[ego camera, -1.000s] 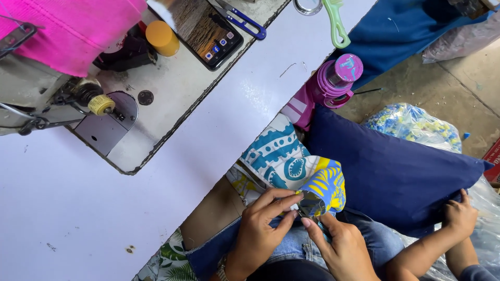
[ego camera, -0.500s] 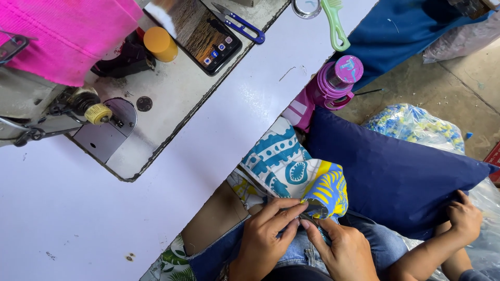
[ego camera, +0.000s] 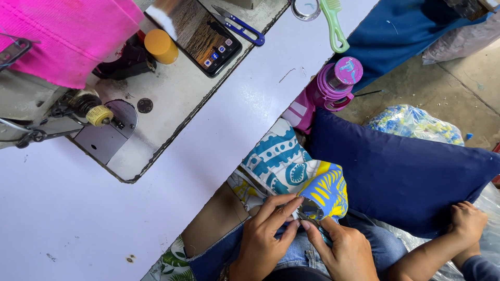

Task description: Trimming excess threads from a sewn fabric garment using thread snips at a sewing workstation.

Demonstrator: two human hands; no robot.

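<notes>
Printed cloth (ego camera: 291,169) – pinched, seemingly, between both hands (ego camera: 299,226).

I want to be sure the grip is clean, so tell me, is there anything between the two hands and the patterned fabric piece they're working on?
Nothing visible does. The left hand and right hand both pinch the patterned fabric directly at its lower edge, fingertips touching the cloth. The navy cushion lies beside it to the right, clear of the pinch point.
</notes>
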